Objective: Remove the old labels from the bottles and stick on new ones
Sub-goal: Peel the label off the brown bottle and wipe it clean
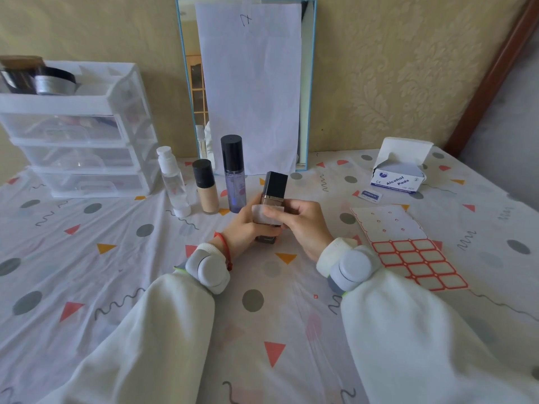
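A square brown bottle (272, 196) with a black cap stands upright at the table's middle. My left hand (243, 228) grips its lower body from the left. My right hand (303, 224) presses a white pad (261, 215) against the bottle's front, fingers curled over it. Behind stand a clear bottle (173, 182) with a white cap, a beige bottle (206, 188) with a black cap and a tall bluish bottle (233, 174) with a black cap. A sheet of red-bordered labels (408, 249) lies to the right, its upper part stripped.
An open box of alcohol pads (398, 176) sits at the back right, with one sachet (369, 195) in front of it. A white drawer unit (78, 135) stands at the back left. A paper-covered mirror (248, 83) leans on the wall.
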The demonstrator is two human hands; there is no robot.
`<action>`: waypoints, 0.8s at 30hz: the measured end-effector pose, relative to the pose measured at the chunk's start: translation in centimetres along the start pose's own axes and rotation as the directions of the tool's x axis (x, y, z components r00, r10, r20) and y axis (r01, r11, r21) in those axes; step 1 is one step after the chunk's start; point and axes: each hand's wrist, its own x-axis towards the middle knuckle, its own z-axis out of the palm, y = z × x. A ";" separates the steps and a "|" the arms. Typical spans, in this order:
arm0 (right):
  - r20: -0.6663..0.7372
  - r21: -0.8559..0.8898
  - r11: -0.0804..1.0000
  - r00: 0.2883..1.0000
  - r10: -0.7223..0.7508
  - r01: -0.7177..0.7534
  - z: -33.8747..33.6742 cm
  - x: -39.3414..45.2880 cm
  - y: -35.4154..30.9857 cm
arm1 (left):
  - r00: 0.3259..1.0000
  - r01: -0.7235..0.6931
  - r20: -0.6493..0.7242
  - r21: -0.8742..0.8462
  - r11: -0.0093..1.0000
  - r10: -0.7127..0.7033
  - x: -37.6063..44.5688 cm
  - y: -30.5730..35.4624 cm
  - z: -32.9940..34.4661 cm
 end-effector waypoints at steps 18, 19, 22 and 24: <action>-0.138 0.149 0.989 0.990 0.007 0.014 -1.0 0.3 -0.5 | 0.999 0.037 0.033 -0.337 0.941 -0.028 -0.1 0.2 -0.4; -0.155 0.161 0.987 0.988 0.011 0.014 -1.0 0.4 -0.5 | 0.998 0.050 0.053 -0.337 0.940 -0.034 -0.1 0.3 -0.5; -0.167 0.235 0.972 0.986 0.028 0.012 -1.1 0.6 -0.5 | 0.996 0.072 0.082 -0.366 0.928 -0.045 -0.2 0.5 -0.4; -0.136 0.265 0.964 0.991 0.018 0.019 -1.2 0.7 -0.4 | 0.996 0.072 0.079 -0.390 0.918 -0.045 -0.2 0.6 -0.3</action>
